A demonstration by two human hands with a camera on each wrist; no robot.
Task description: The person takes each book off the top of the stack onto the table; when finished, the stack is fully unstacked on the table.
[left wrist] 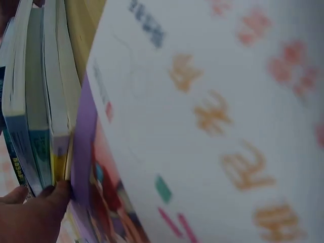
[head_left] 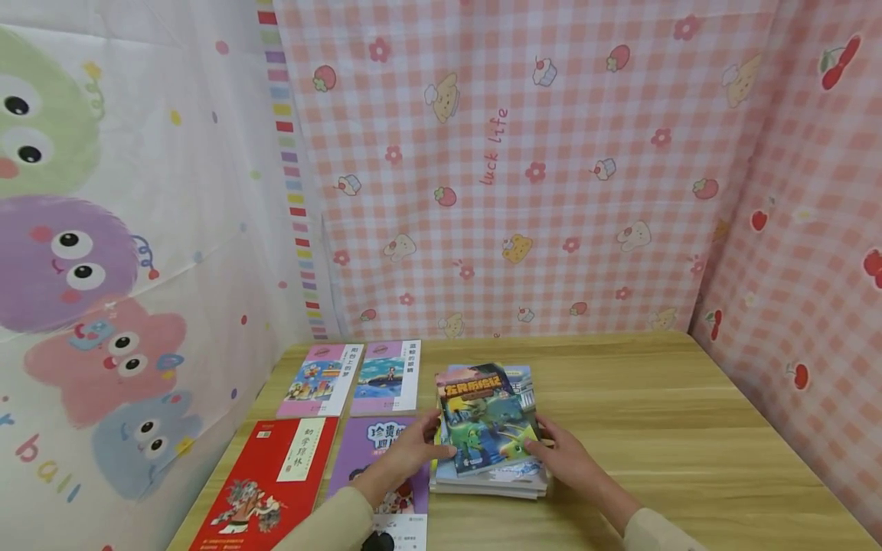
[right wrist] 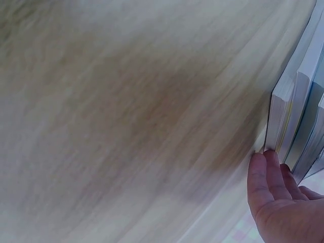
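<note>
A stack of several books (head_left: 489, 487) lies on the table, its layered page edges showing in both wrist views. On top sits a dark-covered book with green dinosaurs (head_left: 485, 428), turned slightly against those below. My left hand (head_left: 413, 446) holds the stack's left side, thumb over the top book's lower corner and fingers along the edges. From the right side my right hand (head_left: 566, 457) grips the stack, thumb at the top cover's edge. In the right wrist view its fingertips (right wrist: 271, 156) touch the lowest books' edges.
Left of the stack lie two pink-bordered books (head_left: 320, 380), a red book (head_left: 272, 486) and a purple book (head_left: 344, 451). Close to the left forearm is a white cover (left wrist: 152, 101) with orange lettering. Patterned cloths (head_left: 517, 153) hang behind and beside the wooden table (head_left: 654, 428).
</note>
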